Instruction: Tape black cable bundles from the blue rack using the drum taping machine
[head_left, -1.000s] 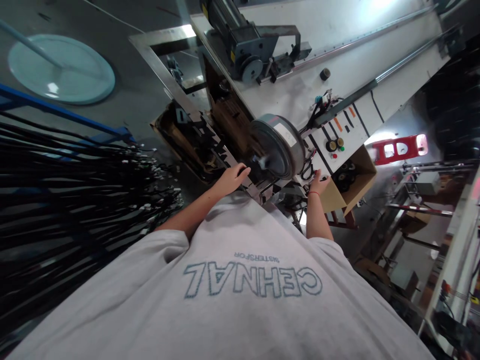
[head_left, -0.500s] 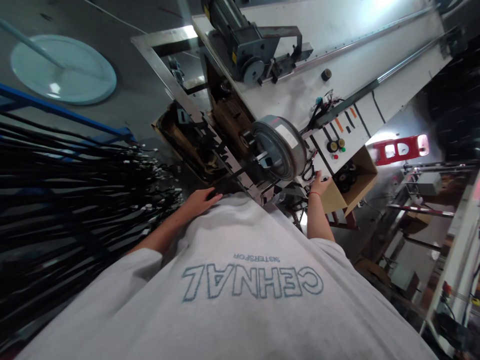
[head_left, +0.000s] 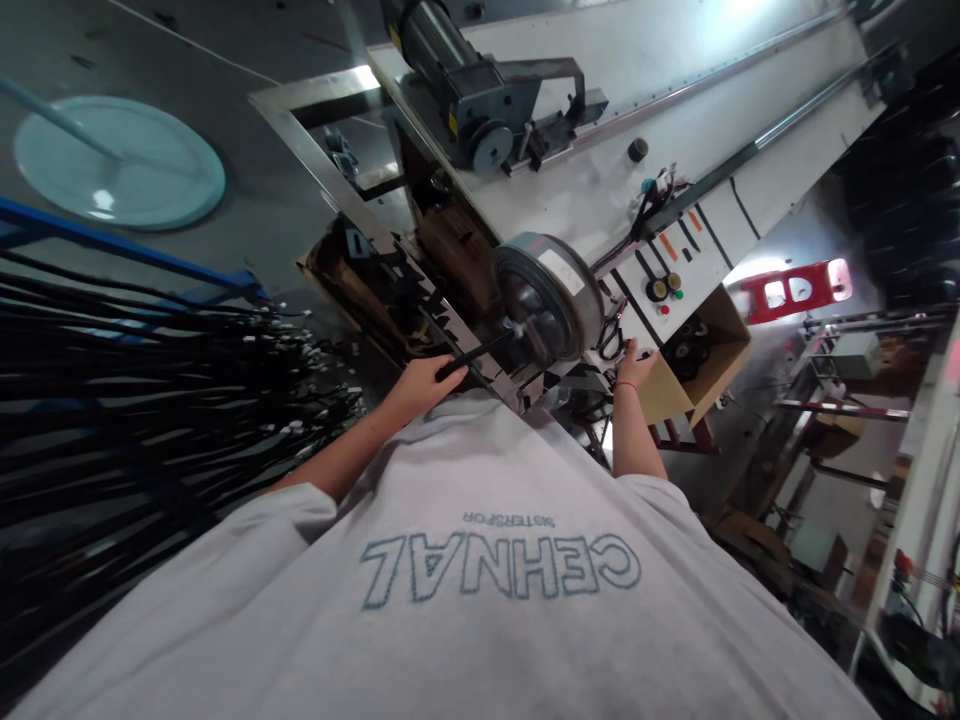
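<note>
Centrally, a round grey drum (head_left: 551, 297) stands at the near end of a white worktop (head_left: 592, 200). Left of the drum, the left hand (head_left: 427, 388) pinches a black strip (head_left: 486, 351), which reaches across a metal rail (head_left: 375, 233) towards the drum's face. Right of the drum, the right hand (head_left: 634, 365) has fingers slightly spread near scissors (head_left: 611, 345); whether it grips anything cannot be told. Farther right sits an open cardboard box (head_left: 721, 366); far left of the drum, black cables (head_left: 150, 360) crowd a blue rack (head_left: 135, 250).
</note>
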